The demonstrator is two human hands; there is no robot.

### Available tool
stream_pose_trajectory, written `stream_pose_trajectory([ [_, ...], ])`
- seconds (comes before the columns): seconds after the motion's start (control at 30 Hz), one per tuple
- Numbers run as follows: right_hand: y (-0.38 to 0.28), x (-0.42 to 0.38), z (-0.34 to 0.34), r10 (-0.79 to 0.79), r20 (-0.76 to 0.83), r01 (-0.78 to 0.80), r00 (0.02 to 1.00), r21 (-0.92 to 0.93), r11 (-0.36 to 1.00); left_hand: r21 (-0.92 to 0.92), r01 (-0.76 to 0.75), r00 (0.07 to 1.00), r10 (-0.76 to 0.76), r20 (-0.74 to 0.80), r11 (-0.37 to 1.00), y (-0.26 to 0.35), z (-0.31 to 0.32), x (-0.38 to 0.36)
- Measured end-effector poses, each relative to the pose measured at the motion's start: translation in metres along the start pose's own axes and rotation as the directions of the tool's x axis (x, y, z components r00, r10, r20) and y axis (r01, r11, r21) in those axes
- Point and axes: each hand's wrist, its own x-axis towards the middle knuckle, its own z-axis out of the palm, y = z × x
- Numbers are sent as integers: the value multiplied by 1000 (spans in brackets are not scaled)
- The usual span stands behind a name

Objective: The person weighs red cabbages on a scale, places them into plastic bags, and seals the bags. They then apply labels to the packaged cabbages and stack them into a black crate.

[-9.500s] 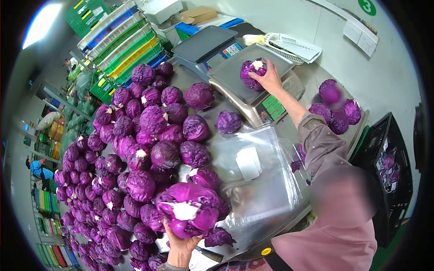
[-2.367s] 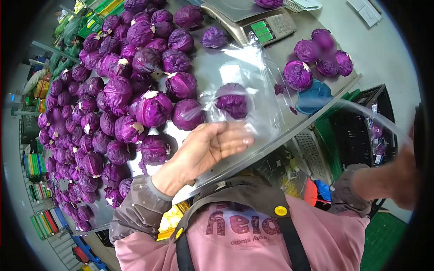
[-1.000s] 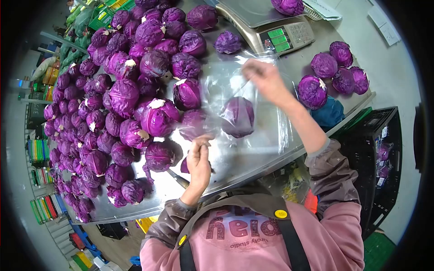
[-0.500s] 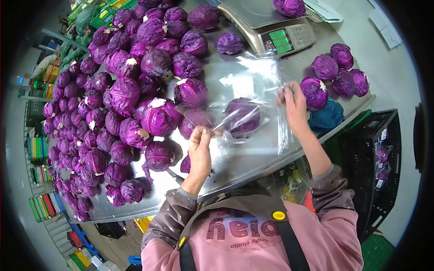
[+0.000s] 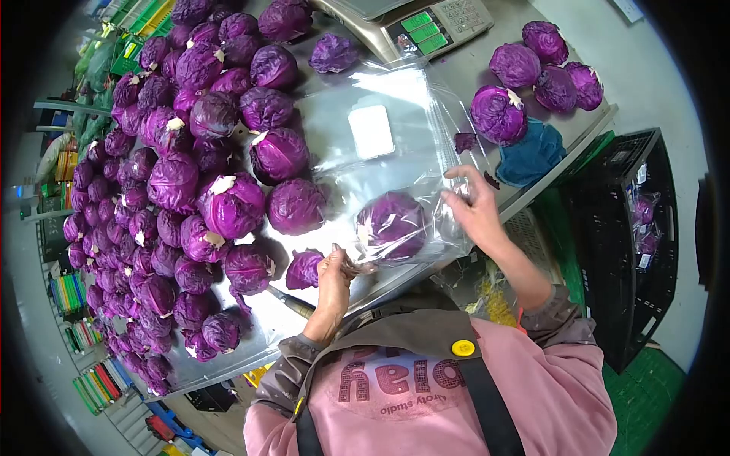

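Observation:
A red cabbage (image 5: pixel 391 226) lies inside a clear plastic bag (image 5: pixel 342 144) on the metal table. My left hand (image 5: pixel 333 285) pinches the bag's edge at the near left of this cabbage. To its right, my right hand (image 5: pixel 475 209) has thumb and forefinger apart beside the bag's right edge. A white label (image 5: pixel 372 131) shows on or through the bag. Left of my left hand lie a loose cabbage leaf (image 5: pixel 305 269) and a knife (image 5: pixel 293 302), its blade partly hidden.
A large pile of red cabbages (image 5: pixel 173 181) covers the left side. A scale (image 5: pixel 426 29) stands at the back. Several cabbages (image 5: pixel 498 114) and a blue cloth (image 5: pixel 530 152) lie at the right, above a black crate (image 5: pixel 616 243) beyond the table edge.
The bag with its cabbage has come nearer to my body. My left hand has lowered, and my right hand's thumb and forefinger have spread. The view has shifted, and the white label now shows.

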Motion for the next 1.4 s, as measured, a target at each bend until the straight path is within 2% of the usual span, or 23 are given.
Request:
stream_pose_trajectory([
  [0.07, 16, 10, 5, 58, -89, -51, 994, 80, 996, -85, 52, 998, -54, -26, 995, 12, 13, -7],
  [0.2, 36, 11, 30, 256, 33, -258, 966, 115, 959, -137, 291, 955, -278, 105, 947, 2, -8, 13],
  [0.27, 41, 7, 37, 265, 25, -267, 964, 90, 960, 519, 24, 993, 39, -109, 855, 34, 4, -3],
  [0.3, 47, 7, 39, 216, 31, -216, 976, 13, 976, 829, -286, 858, 514, -3, 481, 28, -6, -3],
  [0.33, 50, 7, 40, 165, 39, -163, 985, -65, 985, 802, -453, 733, 675, 86, 390, 51, 14, -18],
  [0.4, 40, 1, 44, 158, -16, -158, 987, -146, 976, 688, -726, 519, 654, 550, -2, 63, 21, -15],
  [0.47, 34, -10, 52, 150, -81, -165, 985, -231, 959, 592, -767, 638, 392, 662, 248, 54, 35, 8],
  [0.53, 28, -12, 58, 17, -145, -55, 989, -263, 963, 522, -723, 683, 351, 641, 453, 57, 36, 29],
  [0.6, 30, -15, 58, -67, -171, 18, 983, -273, 962, 475, -457, 807, 127, 577, 752, 56, 31, 44],
  [0.63, 15, -18, 53, 165, 33, -168, 986, 104, 980, 436, -377, 819, 74, 569, 817, 61, 31, 40],
  [0.67, 5, -21, 49, 285, 302, -396, 910, 424, 815, 388, -231, 831, -26, 556, 892, 64, 29, 35],
  [0.77, -38, -53, 23, 205, 372, -393, 905, 548, 739, 228, 222, 783, -312, 538, 948, 81, 32, 0],
  [0.83, -48, -73, 4, 201, 326, -366, 924, 598, 713, 279, 359, 772, -451, 447, 891, 98, 46, -26],
  [0.87, -48, -83, -10, 219, 370, -337, 903, 292, 895, 273, 448, 757, -524, 391, 851, 107, 62, -45],
  [0.93, -44, -103, -30, 94, 344, -77, 934, -61, 995, 183, 538, 561, -512, 650, 823, 83, 64, -33],
  [0.97, -47, -117, -34, -19, 300, 17, 954, 9, 1000, 263, 344, 557, -422, 715, 901, 83, 78, -45],
  [1.03, -49, -133, -44, 46, 246, -82, 968, 135, 987, 312, 215, 498, -379, 780, 925, 86, 105, -58],
  [1.1, -41, -141, -57, 48, -32, -33, 998, 366, 930, 312, 484, 484, -547, 683, 818, 86, 146, -67],
  [1.13, -38, -141, -68, 113, -196, -31, 974, 379, 925, 368, 387, 414, -516, 750, 845, 84, 158, -64],
  [1.2, -42, -154, -118, 96, -234, 127, 968, 778, 615, 412, 367, 181, -499, 848, 834, 80, 197, -72],
  [1.27, -47, -168, -171, -12, -453, 353, 892, 678, 645, 398, 282, -6, -413, 911, 873, 74, 246, -84],
  [1.37, -12, -194, -281, -435, -512, 621, 741, 275, 734, 422, -49, 115, -414, 903, 906, 61, 301, -83],
  [1.4, -11, -214, -314, -245, -622, 572, 744, 403, 714, 452, -95, 200, -428, 881, 887, 54, 311, -70],
])
